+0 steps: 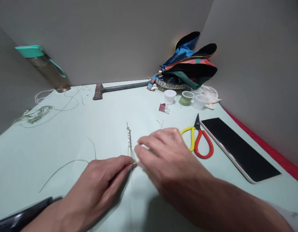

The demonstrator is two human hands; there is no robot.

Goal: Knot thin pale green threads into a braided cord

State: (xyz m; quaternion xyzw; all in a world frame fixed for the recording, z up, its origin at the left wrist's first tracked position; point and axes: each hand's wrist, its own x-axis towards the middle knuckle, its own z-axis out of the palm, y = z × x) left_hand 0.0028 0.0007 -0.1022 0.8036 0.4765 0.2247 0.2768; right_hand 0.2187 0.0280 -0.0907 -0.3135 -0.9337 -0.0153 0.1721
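Observation:
A thin braided cord, pale green and white, lies on the table and runs down to my hands as loose strands. My left hand pinches these strands between thumb and forefinger. Close on its right, my right hand has its fingers bent together at the strands, their tips partly hidden behind the hand. One fine thread hangs from the pinch toward the near edge. Another green thread curves out to the left of my left hand.
Scissors with yellow and red handles and a phone lie right. Farther back are a binder clip, thread spools, a hammer and a colourful folded cloth item. A bottle and tangled cords are left.

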